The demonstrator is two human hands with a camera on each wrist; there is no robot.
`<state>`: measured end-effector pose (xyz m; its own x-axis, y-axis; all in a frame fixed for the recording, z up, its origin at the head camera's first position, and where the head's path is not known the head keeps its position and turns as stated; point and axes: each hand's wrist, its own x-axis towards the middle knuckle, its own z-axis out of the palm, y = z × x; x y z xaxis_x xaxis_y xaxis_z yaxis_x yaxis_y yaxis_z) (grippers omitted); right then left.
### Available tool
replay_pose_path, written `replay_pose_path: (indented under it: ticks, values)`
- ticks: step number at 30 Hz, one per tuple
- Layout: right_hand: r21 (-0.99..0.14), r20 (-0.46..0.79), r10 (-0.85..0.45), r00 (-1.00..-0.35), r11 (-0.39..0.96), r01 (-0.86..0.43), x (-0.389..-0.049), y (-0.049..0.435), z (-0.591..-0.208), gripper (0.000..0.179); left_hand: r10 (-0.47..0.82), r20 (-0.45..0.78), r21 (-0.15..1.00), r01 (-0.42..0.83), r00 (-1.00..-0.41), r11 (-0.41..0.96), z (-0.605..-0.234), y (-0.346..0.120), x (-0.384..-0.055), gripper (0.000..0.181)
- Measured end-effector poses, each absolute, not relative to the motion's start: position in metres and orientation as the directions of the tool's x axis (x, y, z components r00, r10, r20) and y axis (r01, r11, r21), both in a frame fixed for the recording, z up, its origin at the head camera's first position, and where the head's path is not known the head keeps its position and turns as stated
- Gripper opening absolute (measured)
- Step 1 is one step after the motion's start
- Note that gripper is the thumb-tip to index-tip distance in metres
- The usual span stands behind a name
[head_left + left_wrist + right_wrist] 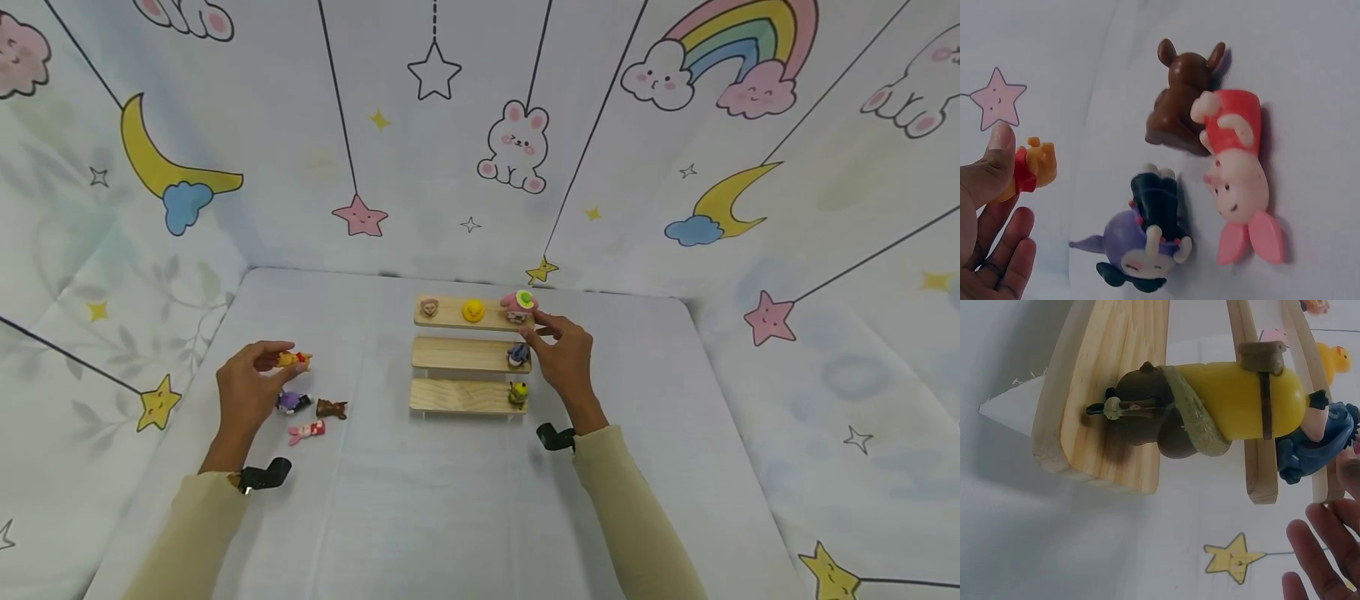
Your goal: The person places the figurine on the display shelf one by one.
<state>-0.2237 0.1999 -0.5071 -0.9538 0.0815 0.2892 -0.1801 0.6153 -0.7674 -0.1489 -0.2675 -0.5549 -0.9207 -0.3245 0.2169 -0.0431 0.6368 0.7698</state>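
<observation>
My left hand pinches a yellow bear figurine in a red shirt between thumb and fingers, above the table's left side. Beneath it lie a purple-headed figurine, a brown animal figurine and a pink piglet figurine. At the right end of the top wooden shelf, my right hand holds a pink-hooded figurine by its lower side with thumb and index finger. A blue donkey figurine stands on the middle shelf, and a yellow minion figurine on the bottom one.
The stepped wooden shelf has three tiers on a white-covered table. On its top tier sit a small brown-faced figurine and a round yellow duck figurine. Patterned cloth walls enclose the table's back and sides.
</observation>
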Motion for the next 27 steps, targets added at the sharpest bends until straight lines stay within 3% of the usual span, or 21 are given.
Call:
replay_pose_path:
  ticks: [9,27]
  values:
    - [-0.76,0.308,0.073,-0.948,0.618,-0.199,-0.224,0.199,-0.508,0.043,-0.341,0.273,0.805,0.02,-0.9,0.593,-0.539,-0.241,-0.158,0.039]
    - [-0.742,0.313,0.074,-0.947,0.641,-0.195,-0.225,0.2,-0.508,0.043,-0.188,0.34,0.83,0.201,-0.921,0.52,-0.503,-0.182,-0.171,0.034]
